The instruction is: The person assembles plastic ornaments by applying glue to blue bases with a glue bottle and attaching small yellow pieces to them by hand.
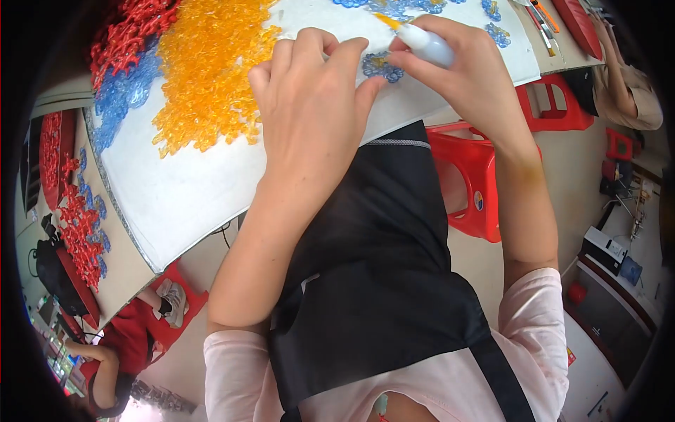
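Observation:
A white squeeze bottle [427,46] with a yellow-orange tip is gripped in my right hand [464,60], its tip pointing up and left. My left hand [309,95] is over the white table covering [169,204], beside a wide heap of clear orange plastic pieces [211,63]. Its fingers are bent, with thumb and forefinger apart and nothing visible between them; the undersides of the fingers are hidden. Between my two hands lies a clear blue flower-shaped piece [383,68] with some yellow in its middle.
Red pieces [133,35] and blue pieces [126,91] are piled at the far left. More blue flower pieces [408,8] lie along the far side. Brushes and an orange-handled tool [545,15] rest at the far right. Red plastic stools [471,183] stand by the table; people sit at both sides.

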The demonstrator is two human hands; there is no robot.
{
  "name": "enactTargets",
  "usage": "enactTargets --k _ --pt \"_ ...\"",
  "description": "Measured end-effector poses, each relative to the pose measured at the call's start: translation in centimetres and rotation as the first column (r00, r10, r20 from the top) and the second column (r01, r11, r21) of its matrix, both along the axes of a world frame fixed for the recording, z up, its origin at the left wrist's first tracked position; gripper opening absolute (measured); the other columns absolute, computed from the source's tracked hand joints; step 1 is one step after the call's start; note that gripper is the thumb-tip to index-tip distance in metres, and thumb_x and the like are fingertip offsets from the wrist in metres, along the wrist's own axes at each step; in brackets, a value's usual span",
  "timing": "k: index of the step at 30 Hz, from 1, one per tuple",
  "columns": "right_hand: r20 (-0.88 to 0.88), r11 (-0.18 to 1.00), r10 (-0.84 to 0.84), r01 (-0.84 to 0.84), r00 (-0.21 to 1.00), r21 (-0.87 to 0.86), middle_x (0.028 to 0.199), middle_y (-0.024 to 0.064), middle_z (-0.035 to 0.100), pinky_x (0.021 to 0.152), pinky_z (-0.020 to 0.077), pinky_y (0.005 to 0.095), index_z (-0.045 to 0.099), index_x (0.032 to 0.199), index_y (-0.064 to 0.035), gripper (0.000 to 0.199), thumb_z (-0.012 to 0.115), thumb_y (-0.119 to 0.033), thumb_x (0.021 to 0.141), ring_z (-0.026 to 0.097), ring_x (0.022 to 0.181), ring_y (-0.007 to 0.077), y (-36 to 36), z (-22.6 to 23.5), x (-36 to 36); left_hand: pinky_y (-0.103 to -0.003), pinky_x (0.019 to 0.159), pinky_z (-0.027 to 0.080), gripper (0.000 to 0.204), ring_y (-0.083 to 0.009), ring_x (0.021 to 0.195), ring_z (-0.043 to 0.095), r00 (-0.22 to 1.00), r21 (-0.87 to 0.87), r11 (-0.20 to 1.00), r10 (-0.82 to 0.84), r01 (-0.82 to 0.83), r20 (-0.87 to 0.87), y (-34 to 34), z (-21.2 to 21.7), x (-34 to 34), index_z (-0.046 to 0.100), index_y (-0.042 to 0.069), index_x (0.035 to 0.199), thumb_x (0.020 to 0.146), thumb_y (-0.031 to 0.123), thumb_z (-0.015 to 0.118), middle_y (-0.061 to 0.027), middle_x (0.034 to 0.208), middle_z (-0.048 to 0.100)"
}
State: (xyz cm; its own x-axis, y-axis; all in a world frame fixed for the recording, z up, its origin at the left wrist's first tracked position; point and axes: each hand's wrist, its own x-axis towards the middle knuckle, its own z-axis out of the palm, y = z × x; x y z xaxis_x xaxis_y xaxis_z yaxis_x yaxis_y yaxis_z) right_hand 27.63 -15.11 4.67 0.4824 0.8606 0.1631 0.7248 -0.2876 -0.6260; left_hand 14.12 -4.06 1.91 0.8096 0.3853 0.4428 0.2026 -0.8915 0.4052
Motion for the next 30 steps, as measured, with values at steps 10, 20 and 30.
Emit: enactTargets --k 10,20,30 --pt "-0.002 0.953 -0.033 0.031 0.999 -0.301 0.081 0.0239 0.062 0.072 0.0482 0.0353 0.064 0.088 0.0055 0.023 0.064 -0.014 0.076 0.061 0.078 0.0357 2.4 2.7 -0.5 -0.036 0.076 0.030 0.025 -0.0206 0.088 0.049 0.995 -0.008 0.998 0.069 -0.069 0.066 -0.3 -2.4 0.8 0.067 0.014 0.093 0.070 0.019 0.074 -0.0041 0.090 0.053" --pt "-0.030 0.979 0.004 -0.010 1.000 -0.202 0.080 0.0243 0.062 0.071 0.0484 0.0369 0.064 0.086 0.0057 0.020 0.064 -0.011 0.075 0.061 0.078 0.0365 1.7 0.1 0.4 -0.037 0.075 0.030 0.025 -0.0209 0.086 0.048 0.994 -0.019 0.998 0.064 -0.063 0.090 -0.3 -2.7 0.7 0.067 0.014 0.091 0.068 0.020 0.075 -0.0042 0.088 0.053" --pt "0.124 0.988 -0.003 0.022 0.992 -0.154 0.077 0.0187 0.063 0.063 0.0476 0.0334 0.062 0.095 0.0026 0.029 0.066 -0.020 0.077 0.063 0.067 0.0281 1.8 -0.9 0.8 -0.038 0.075 0.030 0.024 -0.0211 0.087 0.049 0.989 0.006 0.999 0.049 -0.050 0.140 0.2 -2.7 1.2 0.067 0.013 0.088 0.066 0.021 0.075 -0.0040 0.087 0.053"
